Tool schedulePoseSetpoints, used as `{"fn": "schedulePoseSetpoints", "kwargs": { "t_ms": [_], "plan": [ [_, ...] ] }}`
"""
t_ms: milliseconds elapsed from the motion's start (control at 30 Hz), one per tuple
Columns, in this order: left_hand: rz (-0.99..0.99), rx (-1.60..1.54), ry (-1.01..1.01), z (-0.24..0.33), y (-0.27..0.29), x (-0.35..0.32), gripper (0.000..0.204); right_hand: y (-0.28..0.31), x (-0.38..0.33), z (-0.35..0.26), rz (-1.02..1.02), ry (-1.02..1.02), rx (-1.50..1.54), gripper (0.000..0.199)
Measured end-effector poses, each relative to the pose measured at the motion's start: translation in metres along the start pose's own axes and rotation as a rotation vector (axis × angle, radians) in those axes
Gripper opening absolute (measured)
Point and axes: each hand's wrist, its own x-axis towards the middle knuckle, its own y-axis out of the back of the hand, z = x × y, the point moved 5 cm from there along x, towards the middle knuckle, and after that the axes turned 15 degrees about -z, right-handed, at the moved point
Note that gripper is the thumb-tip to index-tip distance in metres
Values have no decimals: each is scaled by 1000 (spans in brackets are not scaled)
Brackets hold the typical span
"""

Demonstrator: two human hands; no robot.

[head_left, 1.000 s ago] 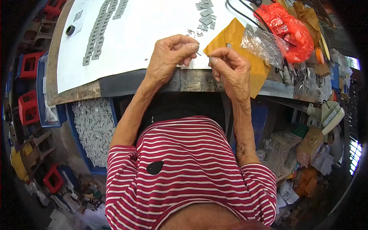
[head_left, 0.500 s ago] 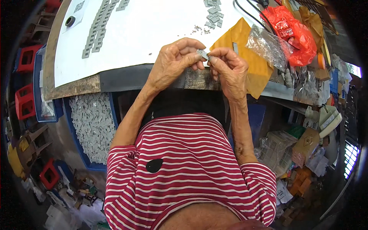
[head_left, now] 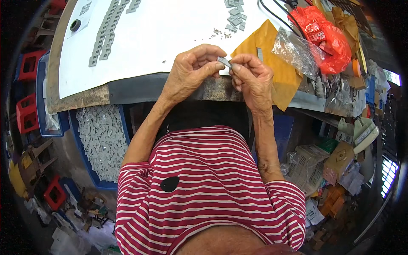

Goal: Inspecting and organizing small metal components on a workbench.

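Observation:
A small grey rectangular plastic piece [head_left: 224,62] is held up over the table's near edge between my two hands. My left hand [head_left: 193,72] pinches its left end between thumb and fingers. The thumb and forefinger of my right hand [head_left: 253,78] close on its right end; whether they also hold a tiny part is hidden. Beyond my hands a little heap of tiny brass-coloured parts [head_left: 222,34] lies on the white sheet [head_left: 140,46]. Behind that heap is a loose pile of similar grey pieces [head_left: 235,19]. More grey pieces stand in long rows [head_left: 103,38] to the left.
A yellow padded envelope [head_left: 272,51] and clear plastic wrap [head_left: 295,49] lie right of my hands, beside a red plastic bag [head_left: 325,36] and black cables. A dark roll [head_left: 75,25] sits far left. Below the table's left side stands a blue bin [head_left: 85,153] full of grey pieces.
The grey piece has turned in my fingers and now shows a narrower side. Both hands stay close together in nearly the same place.

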Motion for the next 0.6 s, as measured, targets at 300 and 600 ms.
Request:
{"fn": "schedulePoseSetpoints", "kwargs": {
  "t_ms": [300, 600],
  "plan": [
    [90, 3, 68, 4, -5, -1, 17, 3, -2, 9, -20, -23, 147, 12],
    [97, 91, 74, 2, -4, -4, 21, 5, -6, 12, 41, -31, -25, 11]
  ]
}}
